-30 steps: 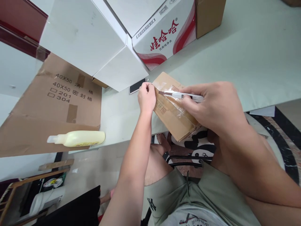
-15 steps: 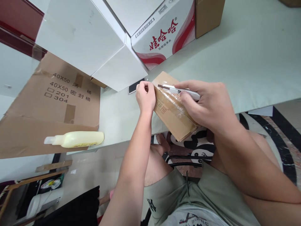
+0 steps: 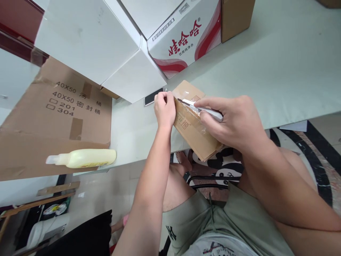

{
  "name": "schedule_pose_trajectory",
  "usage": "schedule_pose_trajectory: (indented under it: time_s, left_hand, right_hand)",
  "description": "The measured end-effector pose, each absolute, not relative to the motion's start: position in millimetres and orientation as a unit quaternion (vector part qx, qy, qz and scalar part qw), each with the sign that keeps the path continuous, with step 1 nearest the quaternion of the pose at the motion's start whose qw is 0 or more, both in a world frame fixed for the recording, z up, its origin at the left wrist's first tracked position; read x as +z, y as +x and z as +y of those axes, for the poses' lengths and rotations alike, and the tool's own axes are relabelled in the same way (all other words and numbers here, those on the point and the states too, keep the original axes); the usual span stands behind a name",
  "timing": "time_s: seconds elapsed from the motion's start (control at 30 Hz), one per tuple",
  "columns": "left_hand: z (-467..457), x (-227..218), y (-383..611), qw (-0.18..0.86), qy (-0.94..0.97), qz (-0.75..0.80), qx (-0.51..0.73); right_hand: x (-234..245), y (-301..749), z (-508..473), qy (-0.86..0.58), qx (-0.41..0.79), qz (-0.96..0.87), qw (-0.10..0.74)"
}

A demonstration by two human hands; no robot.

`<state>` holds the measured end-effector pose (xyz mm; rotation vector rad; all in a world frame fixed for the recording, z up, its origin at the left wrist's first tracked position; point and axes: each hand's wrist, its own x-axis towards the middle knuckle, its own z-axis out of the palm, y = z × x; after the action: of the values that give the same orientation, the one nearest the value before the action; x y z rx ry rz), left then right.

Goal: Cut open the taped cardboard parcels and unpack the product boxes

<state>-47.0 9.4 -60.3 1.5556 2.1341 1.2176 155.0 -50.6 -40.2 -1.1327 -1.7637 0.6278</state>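
- The small cardboard box [image 3: 201,137] is at the front edge of the bench [image 3: 282,67], set slantwise; its near end seems to stick out past this edge, perhaps so that the taped top comes close to the person.
- The left hand [image 3: 165,109] is at the box's far left side, maybe to keep it from sliding. Its fingers are bent, with a small gap between thumb and forefinger; whether they pinch the cardboard or only press it, I cannot tell.
- The right hand [image 3: 234,119] has its fingers clamped on a white utility knife [image 3: 211,113]. The dark blade points to the left hand and lies along the tape seam, very near the left fingers.
- About the pose: the left forearm rises almost straight from below, with wrist bent a little; the right forearm comes in from the lower right, with the hand above the box.
- Beyond the left hand, a phone [image 3: 152,97] lies beside a white box [image 3: 135,76], toward the back of the bench.
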Motion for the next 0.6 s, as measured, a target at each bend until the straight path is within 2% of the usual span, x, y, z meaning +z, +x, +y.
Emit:
schedule_pose_trajectory:
  time_s: [0.2,0.47,0.6]
  left_hand:
    - [9.6,-60.5,-47.7,0.119,0.532,0.725,0.421]
    - [9.0,-60.4,-47.1,0.121,0.526,0.731,0.419]
    - [9.5,-61.6,-47.6,0.126,0.524,0.73,0.42]
  right_hand:
    - [-34.7,159.8,-52.3,-0.464,0.268,-0.704,0.466]
    - [-30.8,165.6,-56.5,-0.428,0.271,-0.686,0.523]
    - [-33.6,164.0,-53.6,-0.409,0.3,-0.707,0.493]
